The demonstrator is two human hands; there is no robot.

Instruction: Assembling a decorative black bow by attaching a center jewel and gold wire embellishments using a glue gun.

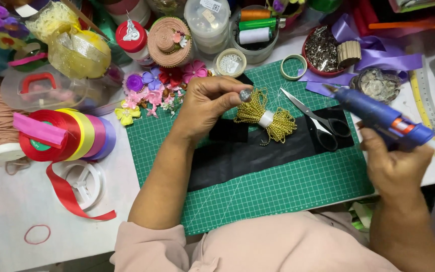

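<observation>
- Left hand is pinching a small silvery bead over the green cutting mat.
- Right hand is gripping a blue glue gun, nozzle pointing toward the bead.
- Gold bead chain and scissors are lying on the black fabric just below.
- Hot glue could be dripping onto fingers or fabric if the nozzle is tipping too close.

A single head-worn view is given; the bench is looked down on steeply from its near edge, facing the cluttered far edge; it is seen closely, with no second view to overlap.
</observation>
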